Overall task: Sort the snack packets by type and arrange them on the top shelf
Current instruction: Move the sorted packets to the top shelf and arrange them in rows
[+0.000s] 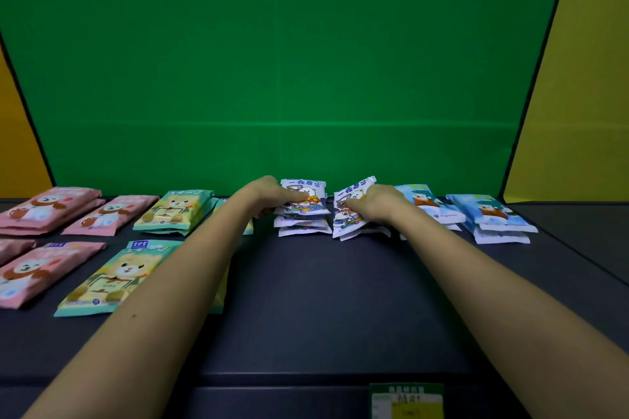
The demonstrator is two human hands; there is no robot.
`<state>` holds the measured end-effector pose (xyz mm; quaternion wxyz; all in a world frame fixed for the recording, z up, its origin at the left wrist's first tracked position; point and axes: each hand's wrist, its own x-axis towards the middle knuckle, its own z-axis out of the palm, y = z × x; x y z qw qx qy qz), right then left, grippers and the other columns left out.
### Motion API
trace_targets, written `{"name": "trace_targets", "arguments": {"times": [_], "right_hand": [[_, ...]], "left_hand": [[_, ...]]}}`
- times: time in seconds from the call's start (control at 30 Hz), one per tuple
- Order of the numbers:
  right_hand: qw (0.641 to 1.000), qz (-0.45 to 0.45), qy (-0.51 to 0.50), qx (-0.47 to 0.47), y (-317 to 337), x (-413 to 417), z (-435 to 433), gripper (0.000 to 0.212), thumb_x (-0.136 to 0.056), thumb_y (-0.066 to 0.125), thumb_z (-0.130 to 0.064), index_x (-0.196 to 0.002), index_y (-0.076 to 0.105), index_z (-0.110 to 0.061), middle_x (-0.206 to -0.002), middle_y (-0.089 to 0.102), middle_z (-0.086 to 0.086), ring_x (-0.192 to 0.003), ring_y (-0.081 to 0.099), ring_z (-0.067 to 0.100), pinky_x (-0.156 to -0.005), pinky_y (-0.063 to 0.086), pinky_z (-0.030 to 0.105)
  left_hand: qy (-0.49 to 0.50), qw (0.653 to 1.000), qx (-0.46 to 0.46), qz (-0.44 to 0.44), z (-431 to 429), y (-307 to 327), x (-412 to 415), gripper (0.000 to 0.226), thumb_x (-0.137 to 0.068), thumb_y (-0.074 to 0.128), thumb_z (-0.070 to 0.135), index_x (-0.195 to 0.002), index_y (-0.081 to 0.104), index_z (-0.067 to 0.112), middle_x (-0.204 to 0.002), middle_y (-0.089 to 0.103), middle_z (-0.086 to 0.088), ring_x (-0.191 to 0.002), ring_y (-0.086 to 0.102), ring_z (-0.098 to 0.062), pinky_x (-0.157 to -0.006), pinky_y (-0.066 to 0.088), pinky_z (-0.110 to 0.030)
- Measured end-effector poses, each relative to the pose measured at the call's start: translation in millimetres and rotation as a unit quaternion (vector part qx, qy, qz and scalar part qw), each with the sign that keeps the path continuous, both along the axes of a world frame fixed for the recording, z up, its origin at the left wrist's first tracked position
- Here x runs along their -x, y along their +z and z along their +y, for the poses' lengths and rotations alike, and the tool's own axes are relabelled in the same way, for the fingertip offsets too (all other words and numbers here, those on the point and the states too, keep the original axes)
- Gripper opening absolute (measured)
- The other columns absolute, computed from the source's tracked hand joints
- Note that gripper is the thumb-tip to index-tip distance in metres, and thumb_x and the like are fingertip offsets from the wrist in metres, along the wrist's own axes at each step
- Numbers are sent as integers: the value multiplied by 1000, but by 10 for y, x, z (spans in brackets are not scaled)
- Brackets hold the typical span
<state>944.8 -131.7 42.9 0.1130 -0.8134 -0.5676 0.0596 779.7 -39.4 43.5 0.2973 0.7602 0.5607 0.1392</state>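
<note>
Green tag point(406, 400); left hand point(272, 196), right hand point(376, 204) grip white cartoon packets point(304, 186).

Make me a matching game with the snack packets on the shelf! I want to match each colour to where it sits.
Things:
1. pink packets
2. yellow bear packets
3. white packets
4. blue packets

Places:
A. far right of the shelf
B. in the middle, gripped by the left hand and the right hand
C. far left of the shelf
D. between the pink ones and the white ones

Pairs: 1-C, 2-D, 3-B, 4-A
</note>
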Motion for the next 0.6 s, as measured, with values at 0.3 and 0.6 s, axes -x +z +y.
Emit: {"name": "trace_targets", "arguments": {"times": [0.3,0.6], "right_hand": [[993,27,-21,-115,35,-91,-224,63,-96,37,-44,-127,41,11,-127,48,25,-116,48,34,-86,38,33],[985,166,36,-30,-131,-133,-1143,30,-95,38,-47,-86,44,-19,-88,51,-4,-76,47,8,-63,34,26]], "left_hand": [[26,985,-169,-38,-91,20,-7,54,-85,57,48,-50,33,14,-53,34,-3,-53,34,-21,-54,24,-27],[-84,986,-114,-93,-842,-64,368,44,-88,55,42,-56,49,13,-49,34,-6,-37,25,-13,-46,18,-27]]}}
